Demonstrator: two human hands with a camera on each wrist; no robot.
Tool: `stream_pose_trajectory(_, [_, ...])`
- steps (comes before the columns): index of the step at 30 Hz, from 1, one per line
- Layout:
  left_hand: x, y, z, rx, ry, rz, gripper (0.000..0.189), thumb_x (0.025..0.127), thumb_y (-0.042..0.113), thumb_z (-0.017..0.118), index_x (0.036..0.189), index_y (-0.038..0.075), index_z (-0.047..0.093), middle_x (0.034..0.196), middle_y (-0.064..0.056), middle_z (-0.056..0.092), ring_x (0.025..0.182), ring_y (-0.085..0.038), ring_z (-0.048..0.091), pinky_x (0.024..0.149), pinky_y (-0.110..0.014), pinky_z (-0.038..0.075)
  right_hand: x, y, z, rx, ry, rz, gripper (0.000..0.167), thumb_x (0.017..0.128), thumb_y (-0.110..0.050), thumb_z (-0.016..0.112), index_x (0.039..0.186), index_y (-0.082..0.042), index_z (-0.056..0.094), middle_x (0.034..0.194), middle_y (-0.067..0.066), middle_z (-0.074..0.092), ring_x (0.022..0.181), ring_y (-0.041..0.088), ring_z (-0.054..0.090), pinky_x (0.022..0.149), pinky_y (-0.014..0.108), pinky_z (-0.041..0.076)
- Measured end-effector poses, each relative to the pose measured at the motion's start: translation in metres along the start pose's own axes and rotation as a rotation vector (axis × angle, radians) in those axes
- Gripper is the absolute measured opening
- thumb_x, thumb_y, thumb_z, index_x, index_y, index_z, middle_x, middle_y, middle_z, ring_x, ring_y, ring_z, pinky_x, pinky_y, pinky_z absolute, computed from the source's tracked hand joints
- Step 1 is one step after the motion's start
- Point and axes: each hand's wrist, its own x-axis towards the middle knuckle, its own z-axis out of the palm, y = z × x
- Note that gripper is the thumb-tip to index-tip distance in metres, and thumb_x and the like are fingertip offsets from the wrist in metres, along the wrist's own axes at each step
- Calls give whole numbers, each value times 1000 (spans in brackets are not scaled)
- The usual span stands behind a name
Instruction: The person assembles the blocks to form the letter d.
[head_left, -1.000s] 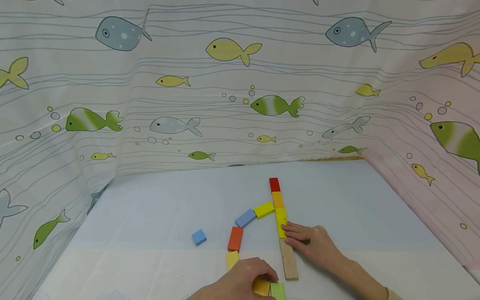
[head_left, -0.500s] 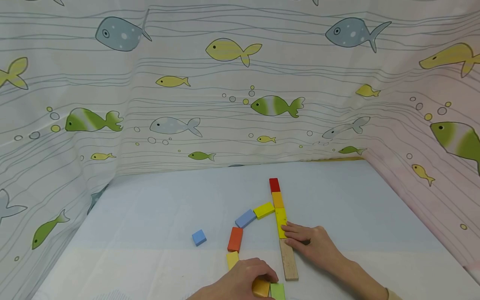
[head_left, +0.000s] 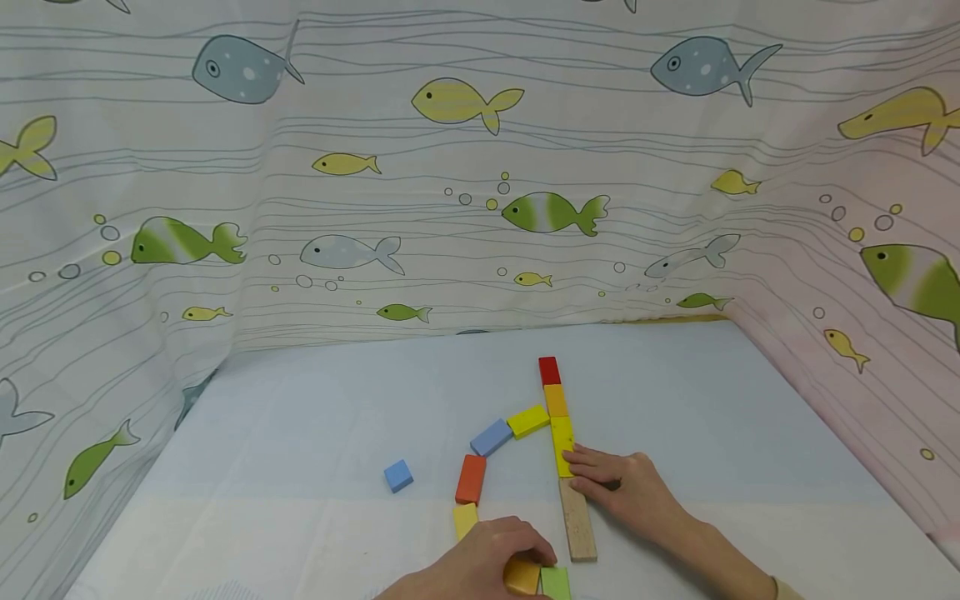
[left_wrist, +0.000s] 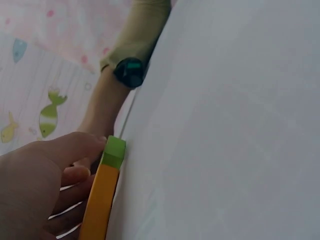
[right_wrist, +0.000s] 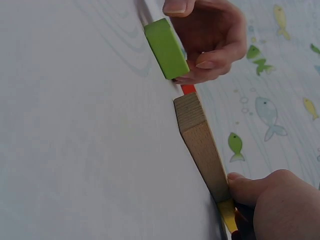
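In the head view my left hand (head_left: 487, 554) curls over an orange block (head_left: 522, 575) at the table's near side. Its thumb and a fingertip pinch about a light green block (head_left: 555, 583) set against the orange one; the right wrist view shows them at the green block's two ends. My right hand (head_left: 630, 483) rests, fingers fairly straight, on the joint between a yellow block (head_left: 562, 442) and a bare wooden block (head_left: 577, 521). In the right wrist view its thumb touches the wooden block's edge; its other fingers are mostly hidden there.
Beyond the yellow block, an orange block (head_left: 556, 400) and a dark red block (head_left: 550, 371) extend the straight row. A curve of yellow (head_left: 528, 421), blue (head_left: 491, 437), red (head_left: 471, 478) and pale yellow (head_left: 465, 518) blocks bends left. A blue cube (head_left: 398, 476) lies apart. Fish-printed cloth surrounds the table.
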Motion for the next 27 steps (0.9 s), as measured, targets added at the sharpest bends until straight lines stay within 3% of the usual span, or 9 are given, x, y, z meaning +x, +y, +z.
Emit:
stream_pose_trajectory(3, [-1,1,-4,-42,11,-45,33,92,35,72,119,17,68,109,14,66,92,6,54,83,-14,51,0,0,0,0,-5,10,28,88,-33,76,112,-18,78,118,-10,72,117,15,66,93,42,57])
stream_pose_trajectory(6, [-5,3,-16,-8,63,-63,31,93,39,70,118,21,67,109,16,65,94,3,55,82,-16,52,0,0,0,0,-3,6,28,88,-32,76,111,-18,78,118,-10,72,117,14,66,93,42,57])
stream_pose_trajectory(11, [-16,1,-52,123,233,-35,27,93,36,72,113,19,69,110,9,71,98,-8,63,90,-28,56,0,0,0,7,10,-18,28,88,-31,76,111,-16,78,118,-9,72,116,15,67,92,42,58])
stream_pose_trajectory(14, [-27,-7,-79,153,300,-61,28,91,33,75,113,19,70,111,8,71,102,-14,64,94,-38,56,-1,1,0,12,9,-19,28,88,-31,76,112,-15,77,118,-8,72,116,15,66,92,43,57])
stream_pose_trajectory(20, [-52,-39,-122,176,291,-126,33,88,33,77,116,18,69,113,5,71,109,-21,64,97,-45,54,-1,0,0,14,-6,2,28,89,-32,75,112,-15,78,119,-8,72,117,16,66,92,43,57])
stream_pose_trajectory(23, [-62,-56,-134,149,283,-137,37,85,32,80,116,14,68,114,1,71,109,-22,65,98,-42,54,-1,0,0,19,-12,10,28,89,-32,75,111,-15,78,120,-9,71,117,16,66,92,42,57])
stream_pose_trajectory(27, [-72,-70,-143,119,260,-209,42,80,31,85,114,14,69,113,1,70,104,-21,64,97,-40,54,0,-2,-1,21,-19,21,28,89,-33,75,111,-15,78,120,-9,71,118,16,65,93,42,57])
